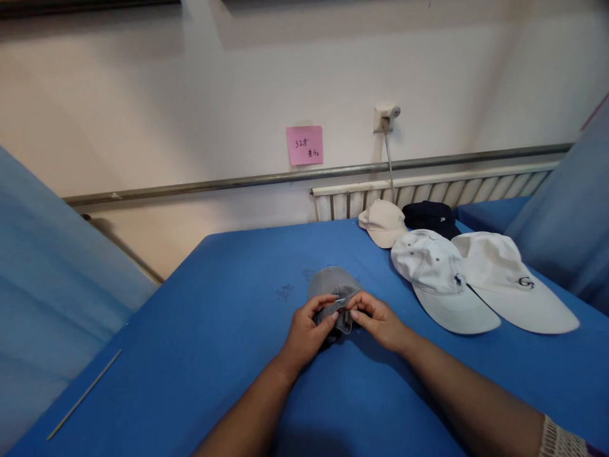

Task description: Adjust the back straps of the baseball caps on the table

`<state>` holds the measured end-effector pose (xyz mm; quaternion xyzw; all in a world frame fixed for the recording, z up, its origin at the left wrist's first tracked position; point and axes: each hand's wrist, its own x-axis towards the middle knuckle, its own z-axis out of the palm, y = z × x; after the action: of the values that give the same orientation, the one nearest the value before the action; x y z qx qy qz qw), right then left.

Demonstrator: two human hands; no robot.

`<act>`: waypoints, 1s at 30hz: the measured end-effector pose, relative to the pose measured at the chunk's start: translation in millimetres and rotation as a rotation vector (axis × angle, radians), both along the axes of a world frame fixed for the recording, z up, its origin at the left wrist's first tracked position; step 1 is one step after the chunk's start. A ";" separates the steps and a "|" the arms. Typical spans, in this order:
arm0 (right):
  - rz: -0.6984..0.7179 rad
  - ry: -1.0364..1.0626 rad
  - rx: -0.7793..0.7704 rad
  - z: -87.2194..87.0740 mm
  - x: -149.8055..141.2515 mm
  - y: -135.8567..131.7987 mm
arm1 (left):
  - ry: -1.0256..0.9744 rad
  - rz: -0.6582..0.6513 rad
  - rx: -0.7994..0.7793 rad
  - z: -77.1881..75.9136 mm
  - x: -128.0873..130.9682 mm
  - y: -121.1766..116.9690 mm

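Note:
A grey baseball cap (334,281) rests on the blue-covered table (214,330), with its strap side toward me. My left hand (309,327) pinches the left part of the cap's back edge between thumb and fingers. On the other side, my right hand (378,320) grips the edge near the strap, its thumb and fingertips pressed together. The fingertips of both hands are close to each other over the cap's back opening. Small details of the strap and its fastening are too blurred to make out.
On the right lie a light grey cap (435,273), a white long-brimmed cap (504,266), a beige cap (383,219) and a dark navy cap (428,216). A thin stick (84,395) lies at the left edge. A radiator (428,187) and blue curtains (61,304) border the table.

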<state>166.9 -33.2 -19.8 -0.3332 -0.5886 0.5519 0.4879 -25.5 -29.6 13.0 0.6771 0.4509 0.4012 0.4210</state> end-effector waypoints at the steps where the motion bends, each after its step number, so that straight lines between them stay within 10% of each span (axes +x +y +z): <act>1: -0.008 0.011 -0.011 -0.8 -1.2 0.2 | 0.019 -0.023 0.011 -0.1 0.2 -0.3; 14: -0.183 -0.204 0.143 -6.0 -6.3 -1.4 | 0.060 -0.104 -0.060 -0.9 0.6 3.1; 30: -0.293 -0.730 0.810 12.6 -4.7 -9.4 | -0.338 -0.002 -0.378 -11.9 1.7 12.2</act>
<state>162.2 -42.7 -7.2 -0.3672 -0.8315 0.0573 0.4130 -23.8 -17.4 1.1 0.5101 0.4406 0.4168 0.6099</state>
